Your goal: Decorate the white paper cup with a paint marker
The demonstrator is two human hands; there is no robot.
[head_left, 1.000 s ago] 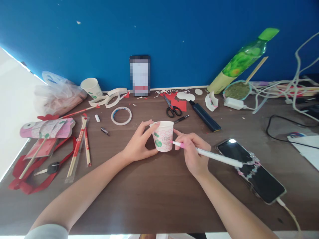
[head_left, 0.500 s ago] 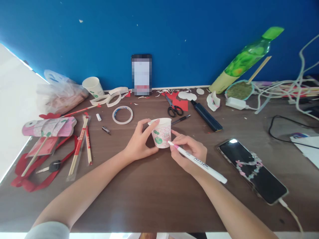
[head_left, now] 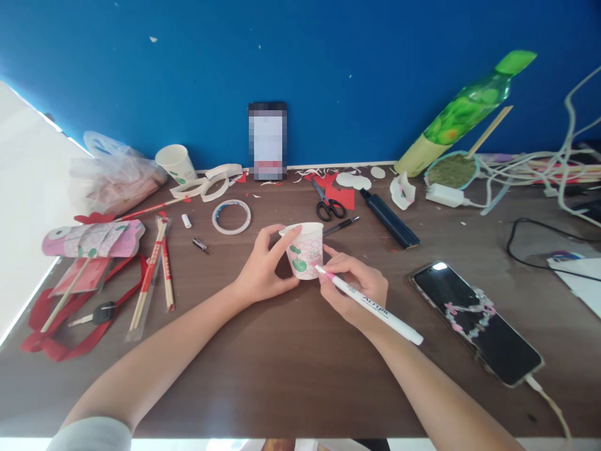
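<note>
A white paper cup with green leaves and pink flower lines stands on the table in front of me. My left hand grips it from the left, fingers at the rim and thumb low by the base. In my right hand is a white acrylic marker with a pink collar, its tip at the cup's lower right side. Some right-hand fingers reach behind the cup's right edge. Behind the cup lie a black pen and black-handled scissors on red paper.
A tape roll, a second paper cup and wrapped chopsticks are to the left. A phone with a beaded strap lies right. A green bottle leans against the blue wall; an upright phone stands there too.
The marker and my right hand have shifted slightly left, moving the tip a little along the cup's side. The cup and my left hand stay nearly the same.
</note>
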